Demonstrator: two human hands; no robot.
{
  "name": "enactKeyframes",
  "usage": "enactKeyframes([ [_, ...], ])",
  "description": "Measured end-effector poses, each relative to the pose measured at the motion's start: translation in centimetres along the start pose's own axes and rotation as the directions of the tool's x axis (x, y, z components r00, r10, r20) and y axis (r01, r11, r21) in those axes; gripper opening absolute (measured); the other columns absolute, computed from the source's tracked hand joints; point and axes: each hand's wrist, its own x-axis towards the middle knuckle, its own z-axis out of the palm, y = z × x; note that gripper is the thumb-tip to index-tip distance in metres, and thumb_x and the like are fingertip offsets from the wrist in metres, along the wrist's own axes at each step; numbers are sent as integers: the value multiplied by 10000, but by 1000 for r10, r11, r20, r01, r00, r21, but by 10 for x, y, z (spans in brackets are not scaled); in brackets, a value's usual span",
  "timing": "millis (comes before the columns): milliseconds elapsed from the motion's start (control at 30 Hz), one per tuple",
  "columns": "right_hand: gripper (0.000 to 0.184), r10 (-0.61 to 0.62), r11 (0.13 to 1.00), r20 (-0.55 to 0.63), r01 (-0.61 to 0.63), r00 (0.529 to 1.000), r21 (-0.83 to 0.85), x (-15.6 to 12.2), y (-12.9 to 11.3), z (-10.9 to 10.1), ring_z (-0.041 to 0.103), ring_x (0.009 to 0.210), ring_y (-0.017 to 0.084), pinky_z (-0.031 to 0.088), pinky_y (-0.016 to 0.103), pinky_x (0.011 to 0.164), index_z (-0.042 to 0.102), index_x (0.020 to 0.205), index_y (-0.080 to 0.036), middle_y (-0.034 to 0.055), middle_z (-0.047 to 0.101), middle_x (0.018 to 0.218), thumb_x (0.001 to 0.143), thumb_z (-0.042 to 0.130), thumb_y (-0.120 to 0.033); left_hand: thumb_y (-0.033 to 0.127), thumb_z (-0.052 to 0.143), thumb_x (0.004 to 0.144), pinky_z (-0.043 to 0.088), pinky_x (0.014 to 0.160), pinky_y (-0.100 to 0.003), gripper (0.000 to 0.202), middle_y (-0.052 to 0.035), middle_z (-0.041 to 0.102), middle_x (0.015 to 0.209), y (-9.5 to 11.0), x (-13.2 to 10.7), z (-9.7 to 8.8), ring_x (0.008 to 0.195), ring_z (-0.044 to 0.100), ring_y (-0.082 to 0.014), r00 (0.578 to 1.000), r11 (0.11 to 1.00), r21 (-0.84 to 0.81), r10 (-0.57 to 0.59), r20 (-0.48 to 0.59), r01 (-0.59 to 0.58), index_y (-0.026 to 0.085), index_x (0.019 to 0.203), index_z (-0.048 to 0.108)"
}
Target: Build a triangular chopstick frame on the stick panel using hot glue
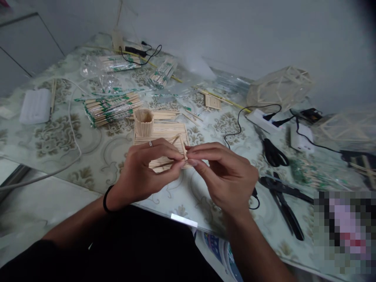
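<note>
Between my two hands is a small angled frame of wooden sticks (182,145), its corner pointing away from me. My left hand (155,164), with a ring and a black wristband, pinches its near end between thumb and fingers. From the other side my right hand (225,172) grips the same end with thumb and fingertips. Just beyond and below the hands lies a flat mat of wooden sticks (170,129), partly hidden by my left hand. An upright cup made of sticks (143,122) stands on the mat's far left corner.
Bundles of wrapped chopsticks (113,107) lie at the back left, near a white box (35,105). On the right are scissors (274,152), black pliers-like cutters (283,203), a power strip (266,120) with cables, and a stick-framed shape (280,86). A small stick panel (213,102) lies behind.
</note>
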Motion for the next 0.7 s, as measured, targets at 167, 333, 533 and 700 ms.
enactKeyframes([
  [167, 163, 47, 998, -13, -47, 999, 29, 0, -3, 2, 764, 885, 190, 627, 366, 833, 816, 940, -258, 15, 815, 930, 904, 787, -102, 45, 782, 830, 611, 730, -205, 153, 8, 799, 853, -2, -2, 1, 746, 734, -92, 1000, 1000, 25, 5, -17, -5, 187, 847, 729],
  [333, 121, 112, 993, -29, -111, 993, 38, -1, -7, 4, 748, 863, 162, 606, 324, 810, 800, 923, -245, 6, 806, 923, 926, 775, -127, 25, 795, 794, 600, 725, -190, 182, 22, 791, 822, -4, 0, 2, 727, 730, -87, 1000, 1000, 19, 17, -1, -17, 187, 824, 716],
  [533, 108, 125, 991, -25, -124, 992, 47, 0, -7, 4, 741, 867, 158, 592, 316, 802, 795, 922, -245, 2, 801, 924, 930, 777, -139, 67, 795, 823, 595, 770, -206, 154, 9, 795, 861, -9, 1, -3, 792, 744, -101, 998, 1000, 15, 21, 54, -21, 193, 878, 727],
  [700, 107, 111, 992, -4, -110, 994, 54, 1, -6, 3, 739, 887, 166, 586, 337, 831, 792, 928, -245, 1, 796, 928, 926, 780, -139, 87, 805, 839, 593, 770, -210, 127, 0, 797, 873, -10, 5, -7, 786, 740, -98, 995, 999, -10, 32, 89, -31, 187, 875, 735],
])
